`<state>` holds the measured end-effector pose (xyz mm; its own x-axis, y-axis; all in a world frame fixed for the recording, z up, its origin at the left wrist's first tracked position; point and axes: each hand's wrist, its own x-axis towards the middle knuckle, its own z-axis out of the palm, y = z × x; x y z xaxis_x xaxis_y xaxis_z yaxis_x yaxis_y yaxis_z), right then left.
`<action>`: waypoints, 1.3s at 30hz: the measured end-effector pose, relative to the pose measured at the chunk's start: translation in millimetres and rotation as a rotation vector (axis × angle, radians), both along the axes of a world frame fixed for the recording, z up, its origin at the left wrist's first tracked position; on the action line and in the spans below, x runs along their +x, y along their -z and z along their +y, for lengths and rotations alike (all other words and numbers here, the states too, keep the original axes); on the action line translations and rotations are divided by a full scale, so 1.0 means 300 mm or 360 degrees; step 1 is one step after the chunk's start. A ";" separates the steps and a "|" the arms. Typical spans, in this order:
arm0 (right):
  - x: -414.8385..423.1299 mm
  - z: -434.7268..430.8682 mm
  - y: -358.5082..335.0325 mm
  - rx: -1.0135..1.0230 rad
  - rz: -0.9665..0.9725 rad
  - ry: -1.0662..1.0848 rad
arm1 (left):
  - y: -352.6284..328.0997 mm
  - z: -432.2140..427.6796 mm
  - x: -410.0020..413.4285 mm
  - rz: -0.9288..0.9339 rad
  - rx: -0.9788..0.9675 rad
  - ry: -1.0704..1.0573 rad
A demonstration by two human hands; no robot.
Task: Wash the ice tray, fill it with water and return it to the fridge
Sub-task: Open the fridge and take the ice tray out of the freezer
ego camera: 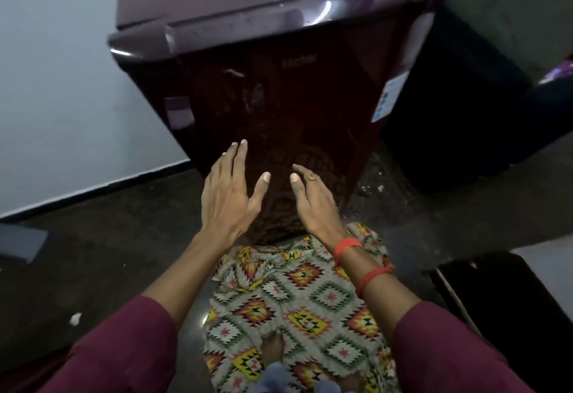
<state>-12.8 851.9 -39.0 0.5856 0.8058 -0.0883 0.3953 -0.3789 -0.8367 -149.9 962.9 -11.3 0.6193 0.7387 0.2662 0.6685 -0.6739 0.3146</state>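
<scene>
Both hands hung released before the closed maroon fridge (279,82) door, left hand (226,194) and right hand (313,203) side by side, holding nothing

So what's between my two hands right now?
Nothing held: in the head view, the gap between the left hand and right hand shows only the dark fridge door behind it.

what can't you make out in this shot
Head view: the ice tray is not visible; the closed fridge door hides anything inside.
Head view: the lettering on the door is blurred, unreadable.
Head view: the sticker is too small to read.
Head view: whether left hand or right hand touches the door is unclear.
</scene>
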 end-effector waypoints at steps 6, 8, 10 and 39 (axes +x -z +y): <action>-0.140 0.235 -0.055 0.0101 0.0054 -0.0182 | -0.128 0.126 -0.131 -0.0122 0.0281 -0.0001; -0.174 0.292 -0.077 0.0146 0.0080 -0.0206 | -0.171 0.157 -0.148 -0.0183 0.0382 0.0017; -0.206 0.343 -0.095 0.0188 0.0097 -0.0210 | -0.218 0.195 -0.159 -0.0258 0.0485 0.0012; -0.322 0.256 -0.153 0.0250 0.0326 -0.0146 | -0.470 0.386 -0.134 -0.0677 0.0343 0.0125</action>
